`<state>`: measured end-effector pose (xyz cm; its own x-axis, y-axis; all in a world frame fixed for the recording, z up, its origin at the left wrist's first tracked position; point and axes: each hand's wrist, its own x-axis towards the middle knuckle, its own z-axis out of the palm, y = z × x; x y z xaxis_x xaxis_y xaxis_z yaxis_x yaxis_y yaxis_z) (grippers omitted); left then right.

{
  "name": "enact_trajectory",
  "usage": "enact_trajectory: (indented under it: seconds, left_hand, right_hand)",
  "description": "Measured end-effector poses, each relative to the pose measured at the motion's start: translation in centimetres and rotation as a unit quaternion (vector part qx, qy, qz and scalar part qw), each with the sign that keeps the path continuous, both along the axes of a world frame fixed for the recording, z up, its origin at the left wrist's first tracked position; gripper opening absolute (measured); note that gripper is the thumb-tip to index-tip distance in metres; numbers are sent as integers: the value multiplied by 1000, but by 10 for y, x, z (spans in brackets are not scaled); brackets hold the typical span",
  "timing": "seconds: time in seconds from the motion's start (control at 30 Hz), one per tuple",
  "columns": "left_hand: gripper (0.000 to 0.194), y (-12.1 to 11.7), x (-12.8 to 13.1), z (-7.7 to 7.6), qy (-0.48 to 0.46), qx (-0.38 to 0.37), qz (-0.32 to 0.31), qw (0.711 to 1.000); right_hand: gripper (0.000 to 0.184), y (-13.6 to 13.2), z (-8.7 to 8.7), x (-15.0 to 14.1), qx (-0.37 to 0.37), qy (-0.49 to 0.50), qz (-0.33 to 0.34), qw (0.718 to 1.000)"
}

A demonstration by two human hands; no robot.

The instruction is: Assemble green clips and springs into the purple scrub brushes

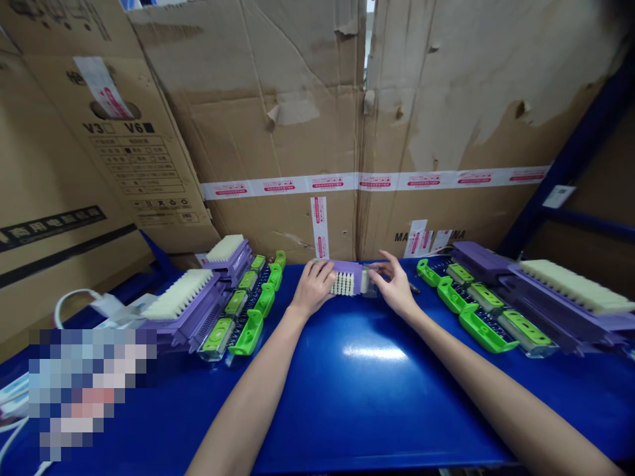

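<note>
At the back middle of the blue table, my left hand (313, 287) is closed around one end of a purple plastic brush piece (347, 267) with rows of cream bristles. My right hand (395, 285) pinches a clear plastic container (368, 283) at the right end of that piece, its other fingers raised. The clear part meets or lies against the purple piece; I cannot tell whether they are joined. Just beyond my right fingers lies a small dark thin object (415, 289), partly hidden.
Purple parts with cream bristle blocks (178, 294), clear containers with lime-green tops (218, 334), springs and green handle-like pieces (248, 334) line the left. Similar purple parts (575, 284) and green pieces (483, 328) line the right. Cardboard (282, 132) walls the back; white cables (74, 294) lie left.
</note>
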<state>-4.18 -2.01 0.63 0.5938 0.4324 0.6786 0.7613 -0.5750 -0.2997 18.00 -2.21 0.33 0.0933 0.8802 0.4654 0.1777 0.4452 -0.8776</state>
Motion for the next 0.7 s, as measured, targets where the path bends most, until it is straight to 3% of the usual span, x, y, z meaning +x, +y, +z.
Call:
enact_trajectory:
  seconds: [0.4, 0.7]
  left_hand:
    - [40, -3, 0, 0, 20, -13, -3, 1000]
    - [33, -3, 0, 0, 28, 12, -10, 999]
  right_hand:
    - [78, -3, 3, 2, -126, 61, 159, 977]
    - [79, -6, 5, 0, -123, 92, 165, 974]
